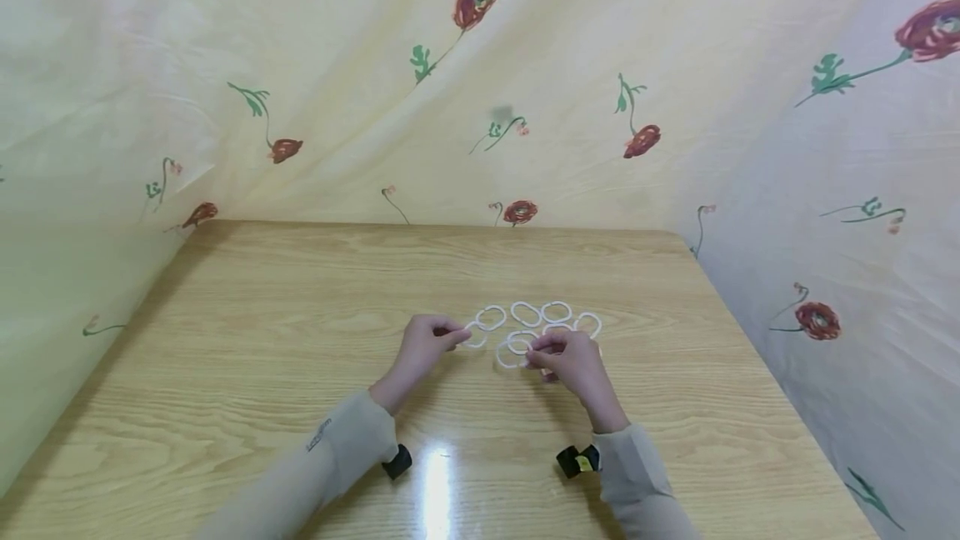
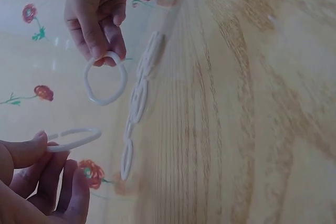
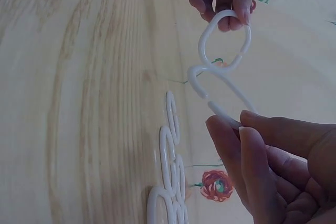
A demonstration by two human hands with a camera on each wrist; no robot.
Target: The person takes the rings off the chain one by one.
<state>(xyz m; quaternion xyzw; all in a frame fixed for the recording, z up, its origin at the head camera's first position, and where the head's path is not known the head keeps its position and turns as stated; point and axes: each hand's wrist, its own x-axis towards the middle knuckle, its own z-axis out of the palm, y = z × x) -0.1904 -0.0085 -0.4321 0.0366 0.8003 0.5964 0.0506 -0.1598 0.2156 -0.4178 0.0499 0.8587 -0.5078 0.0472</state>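
Thumb and fingers of my left hand [image 1: 427, 346] pinch a white plastic ring link [image 2: 97, 134] with a small gap in its loop. My right hand [image 1: 576, 363] pinches a second white ring link [image 3: 230, 83], also split by a narrow gap. Both links are held up above the table, a short way apart in the head view. In the right wrist view they overlap, the left one behind. Beyond the hands, several more white ring links [image 1: 491, 307] lie loosely grouped on the wooden table [image 1: 300, 290], some overlapping; the right hand partly hides this group.
A pale curtain with red flowers [image 1: 420, 165] hangs along the table's back and both sides. Black devices [image 1: 397, 462] sit at both wrists, by the light sleeves [image 1: 352, 436]. A bright reflection marks the tabletop near the front.
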